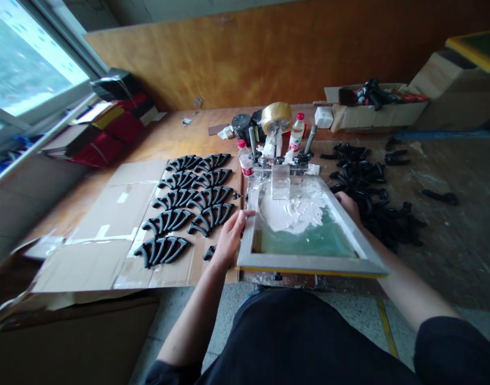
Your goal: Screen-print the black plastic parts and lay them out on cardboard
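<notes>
A screen-printing frame (pixel 309 263) with a green mesh and a smear of white ink (pixel 293 211) lies tilted in front of me, hinged at its far end. My left hand (pixel 229 238) grips the frame's left rail, fingers curled over its edge. My right hand (pixel 348 206) rests against the right rail, mostly hidden behind it. A clear squeegee (pixel 280 182) stands in the ink near the hinge. Left of the frame, black curved plastic parts (pixel 189 200) lie in rows on flattened cardboard (pixel 108 224).
A heap of loose black parts (pixel 369 187) lies right of the frame. Behind the hinge stand a tape roll (pixel 276 116), small bottles (pixel 296 133) and a black tub (pixel 242 125). Cardboard boxes (pixel 373 112) sit at the back right; a window (pixel 24 59) is at left.
</notes>
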`<state>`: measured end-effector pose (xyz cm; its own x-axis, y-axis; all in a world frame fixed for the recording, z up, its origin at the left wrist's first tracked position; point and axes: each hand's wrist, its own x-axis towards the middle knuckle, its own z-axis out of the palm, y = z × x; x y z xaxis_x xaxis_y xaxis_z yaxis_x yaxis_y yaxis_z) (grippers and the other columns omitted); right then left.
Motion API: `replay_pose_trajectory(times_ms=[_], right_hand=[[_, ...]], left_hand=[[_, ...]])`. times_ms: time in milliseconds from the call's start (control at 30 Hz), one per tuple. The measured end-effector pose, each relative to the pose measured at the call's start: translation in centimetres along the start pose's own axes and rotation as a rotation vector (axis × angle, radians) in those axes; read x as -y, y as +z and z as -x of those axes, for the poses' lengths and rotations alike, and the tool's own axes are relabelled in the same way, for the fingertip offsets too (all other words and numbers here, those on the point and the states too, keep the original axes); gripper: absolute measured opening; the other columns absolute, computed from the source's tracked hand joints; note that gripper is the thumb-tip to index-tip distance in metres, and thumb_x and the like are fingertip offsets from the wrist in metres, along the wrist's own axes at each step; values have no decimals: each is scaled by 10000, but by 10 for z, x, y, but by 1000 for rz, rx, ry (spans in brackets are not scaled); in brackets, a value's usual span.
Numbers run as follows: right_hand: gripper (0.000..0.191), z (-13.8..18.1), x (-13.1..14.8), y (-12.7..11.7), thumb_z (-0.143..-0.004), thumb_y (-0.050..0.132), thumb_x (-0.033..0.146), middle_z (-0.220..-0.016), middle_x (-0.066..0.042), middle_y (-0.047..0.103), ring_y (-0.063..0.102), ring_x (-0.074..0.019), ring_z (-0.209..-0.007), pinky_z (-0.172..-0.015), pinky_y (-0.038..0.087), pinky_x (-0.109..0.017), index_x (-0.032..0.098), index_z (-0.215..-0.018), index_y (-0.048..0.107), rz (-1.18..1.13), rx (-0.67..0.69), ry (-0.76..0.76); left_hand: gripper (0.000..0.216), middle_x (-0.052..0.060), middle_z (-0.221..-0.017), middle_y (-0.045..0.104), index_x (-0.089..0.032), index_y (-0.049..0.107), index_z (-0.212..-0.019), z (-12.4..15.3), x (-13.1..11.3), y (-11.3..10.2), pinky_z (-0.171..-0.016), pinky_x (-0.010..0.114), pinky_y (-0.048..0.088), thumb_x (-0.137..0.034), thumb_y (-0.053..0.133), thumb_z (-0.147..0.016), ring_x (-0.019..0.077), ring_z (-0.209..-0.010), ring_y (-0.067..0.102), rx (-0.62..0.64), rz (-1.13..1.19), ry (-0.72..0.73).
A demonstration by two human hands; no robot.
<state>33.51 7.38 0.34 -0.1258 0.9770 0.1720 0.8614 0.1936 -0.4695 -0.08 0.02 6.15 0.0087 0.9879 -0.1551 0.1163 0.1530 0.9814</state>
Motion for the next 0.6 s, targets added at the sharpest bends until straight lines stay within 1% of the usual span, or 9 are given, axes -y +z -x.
replay_pose_trajectory(times_ms=[67,100,167,233,267,333,433,533,600], right_hand=[[282,-16,1,-10,-936,442,305,-1030,-135,633,596,-212,-807,-759,495,-386,158,-1114,605,9,-121,68],[324,-24,9,-9,-911,492,315,-1130,-159,605,601,-231,-874,-795,498,-398,156,-1179,583,9,-168,52],[539,-40,38,-1,-807,662,332,-1331,-172,494,567,-277,-1065,-890,487,-420,160,-1296,516,28,-196,-78],[651,-51,72,13,-713,767,308,-1368,-165,468,508,-316,-1172,-933,469,-431,159,-1296,517,83,-140,-234],[588,-53,86,21,-707,774,289,-1309,-157,519,515,-316,-1158,-925,467,-425,156,-1236,554,116,-79,-281],[330,-49,105,34,-747,739,262,-1099,-109,630,571,-280,-1037,-863,476,-383,178,-1045,623,161,76,-302],[42,-21,108,45,-830,629,214,-892,-64,663,599,-229,-869,-752,454,-320,198,-868,626,185,212,-329],[141,15,96,42,-838,529,105,-883,-74,663,590,-219,-859,-718,419,-300,184,-885,636,182,271,-545],[194,29,89,33,-806,516,64,-889,-70,665,585,-210,-862,-717,409,-292,184,-891,642,161,350,-703]], left_hand=[[564,-6,-723,568,-192,590,-1273,8,37,1,-491,197,337,-572,525,-863,95,-550,439,35,-50,-107],[607,-23,-691,539,-200,528,-1347,8,55,3,-491,196,322,-554,544,-855,91,-534,414,39,-61,-138],[660,-50,-653,491,-209,443,-1421,5,86,9,-506,196,315,-518,557,-850,87,-522,393,25,-113,-164],[642,-59,-640,470,-214,448,-1418,-1,106,14,-519,198,318,-502,546,-853,87,-525,393,-1,-195,-170],[624,-59,-641,472,-216,464,-1407,-3,112,15,-526,201,324,-502,538,-856,90,-532,401,-5,-232,-168],[592,-51,-651,489,-222,492,-1384,-6,116,15,-544,209,342,-506,520,-866,101,-553,432,-4,-279,-160],[563,-33,-672,536,-221,524,-1358,-6,113,14,-567,224,377,-499,521,-869,120,-577,481,-7,-301,-166],[551,-7,-719,595,-211,545,-1342,-5,109,14,-589,238,414,-472,552,-857,141,-618,536,-33,-295,-187],[542,5,-739,615,-213,552,-1336,-5,108,14,-596,243,429,-460,563,-854,154,-655,561,-35,-286,-187]])
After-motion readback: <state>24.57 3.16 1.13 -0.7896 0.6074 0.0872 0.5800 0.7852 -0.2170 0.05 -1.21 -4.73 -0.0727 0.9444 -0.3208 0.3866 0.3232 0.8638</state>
